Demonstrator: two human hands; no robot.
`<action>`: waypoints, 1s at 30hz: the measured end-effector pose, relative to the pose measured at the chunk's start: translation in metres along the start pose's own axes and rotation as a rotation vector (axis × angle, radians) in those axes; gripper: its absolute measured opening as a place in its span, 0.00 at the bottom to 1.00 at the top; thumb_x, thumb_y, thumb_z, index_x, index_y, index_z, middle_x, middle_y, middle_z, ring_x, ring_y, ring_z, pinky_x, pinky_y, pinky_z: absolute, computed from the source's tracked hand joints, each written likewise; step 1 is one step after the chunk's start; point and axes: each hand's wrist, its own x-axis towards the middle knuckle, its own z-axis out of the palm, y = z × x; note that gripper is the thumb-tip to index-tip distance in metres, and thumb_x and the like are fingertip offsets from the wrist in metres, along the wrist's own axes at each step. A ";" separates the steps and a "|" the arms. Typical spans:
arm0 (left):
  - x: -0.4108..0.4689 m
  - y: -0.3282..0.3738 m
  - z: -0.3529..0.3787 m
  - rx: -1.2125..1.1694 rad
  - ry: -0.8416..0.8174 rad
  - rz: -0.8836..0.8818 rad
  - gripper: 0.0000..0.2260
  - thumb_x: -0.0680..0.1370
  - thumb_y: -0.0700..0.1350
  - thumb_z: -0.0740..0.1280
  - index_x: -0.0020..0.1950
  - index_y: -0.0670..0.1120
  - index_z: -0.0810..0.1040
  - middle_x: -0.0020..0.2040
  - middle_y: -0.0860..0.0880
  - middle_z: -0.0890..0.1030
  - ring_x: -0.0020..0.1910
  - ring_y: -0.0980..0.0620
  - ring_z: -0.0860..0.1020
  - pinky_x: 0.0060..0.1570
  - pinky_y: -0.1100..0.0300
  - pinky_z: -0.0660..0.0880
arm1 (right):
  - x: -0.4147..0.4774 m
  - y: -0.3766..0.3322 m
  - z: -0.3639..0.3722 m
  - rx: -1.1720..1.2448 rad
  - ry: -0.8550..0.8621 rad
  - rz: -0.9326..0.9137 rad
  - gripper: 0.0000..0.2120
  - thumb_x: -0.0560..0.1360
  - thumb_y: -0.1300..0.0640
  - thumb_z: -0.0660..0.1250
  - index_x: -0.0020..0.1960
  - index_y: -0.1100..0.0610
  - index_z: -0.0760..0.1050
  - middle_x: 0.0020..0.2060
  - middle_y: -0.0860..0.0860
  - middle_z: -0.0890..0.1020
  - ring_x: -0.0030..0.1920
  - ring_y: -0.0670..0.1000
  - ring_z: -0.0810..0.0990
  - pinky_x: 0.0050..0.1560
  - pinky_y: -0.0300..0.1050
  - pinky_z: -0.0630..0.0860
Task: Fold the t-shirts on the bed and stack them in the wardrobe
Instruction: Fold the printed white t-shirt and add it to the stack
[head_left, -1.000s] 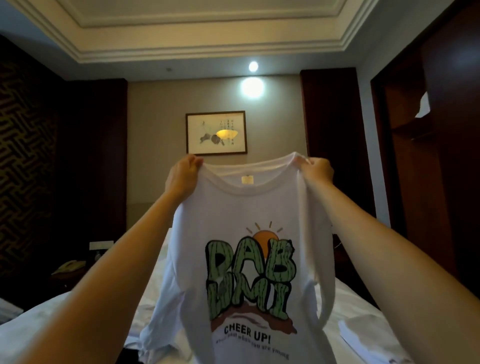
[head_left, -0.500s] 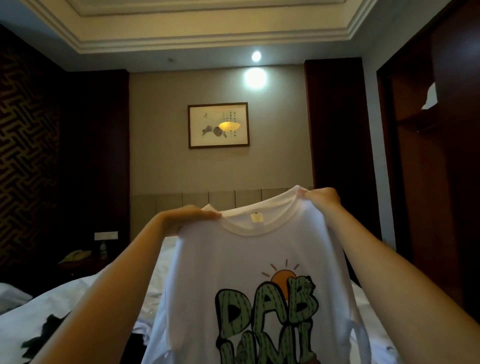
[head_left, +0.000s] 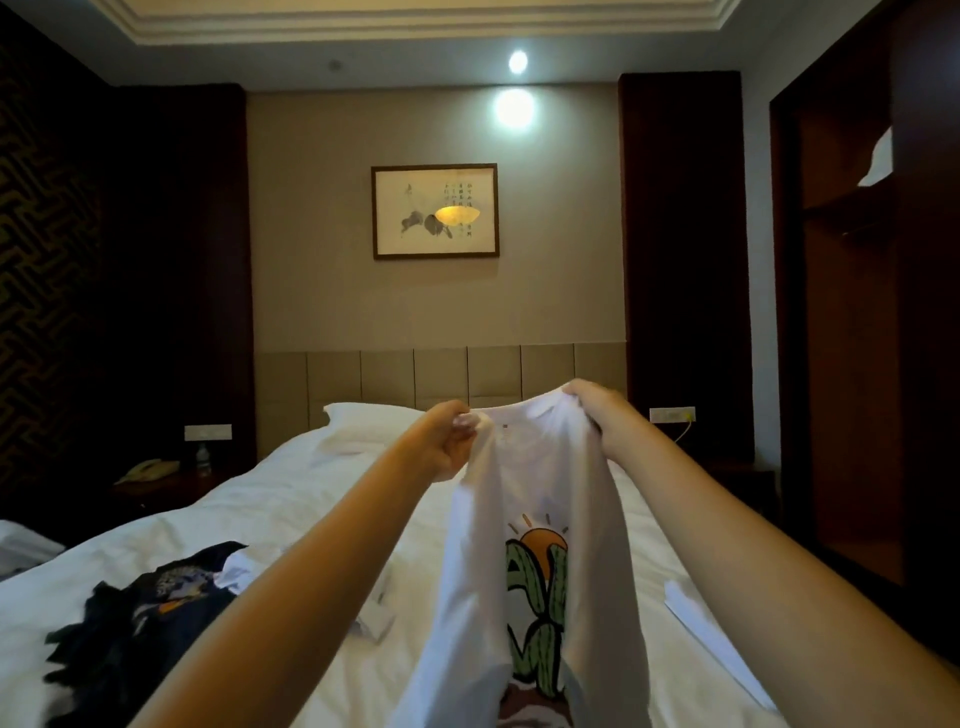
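Holding a white t-shirt (head_left: 524, 499) up over the bed (head_left: 291, 519) by its shoulders, printed front facing the camera. Left hand (head_left: 447, 441) closed in a fist, pinching the fabric at one side of the collar; right hand (head_left: 597, 410) closed likewise on the other shoulder, sitting a little higher and farther off. Both forearms reaching forward from the bottom corners of the view. Hanging narrow and bunched between the two hands, sides folding inward, with an orange sun and green cactus-like lettering showing down the middle and the lower part dropping out of view at the bottom edge. Lying crumpled on the white bedding at lower left, a dark t-shirt (head_left: 140, 618) with a pale graphic, well apart from the white one. Resting flat near the bed's right edge, a white folded piece (head_left: 701, 623); garment or not, cannot tell. Standing open at far right, a dark wooden wardrobe (head_left: 857, 312), something white on its upper shelf. Sitting at the head of the bed, a white pillow (head_left: 374, 421), under a framed picture (head_left: 435, 210) on the wall.
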 end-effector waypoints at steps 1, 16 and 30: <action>-0.002 -0.004 0.004 0.012 -0.014 0.006 0.14 0.80 0.36 0.55 0.33 0.42 0.67 0.18 0.49 0.69 0.15 0.57 0.71 0.19 0.68 0.72 | -0.001 0.002 0.006 -0.048 -0.013 -0.028 0.09 0.75 0.55 0.64 0.50 0.60 0.72 0.38 0.56 0.74 0.35 0.53 0.73 0.35 0.42 0.69; -0.012 -0.032 0.008 0.183 -0.117 0.041 0.10 0.78 0.40 0.63 0.38 0.40 0.77 0.27 0.49 0.81 0.25 0.58 0.80 0.30 0.67 0.78 | -0.013 0.044 0.017 -0.263 -0.208 -0.386 0.14 0.75 0.47 0.67 0.46 0.59 0.76 0.37 0.48 0.78 0.39 0.43 0.76 0.37 0.32 0.71; -0.014 -0.047 0.025 -0.007 -0.091 0.018 0.12 0.81 0.38 0.60 0.39 0.38 0.75 0.23 0.47 0.79 0.22 0.57 0.78 0.26 0.69 0.76 | -0.012 0.054 0.004 -0.251 -0.106 -0.438 0.04 0.75 0.55 0.69 0.44 0.56 0.79 0.36 0.44 0.78 0.42 0.45 0.76 0.39 0.34 0.71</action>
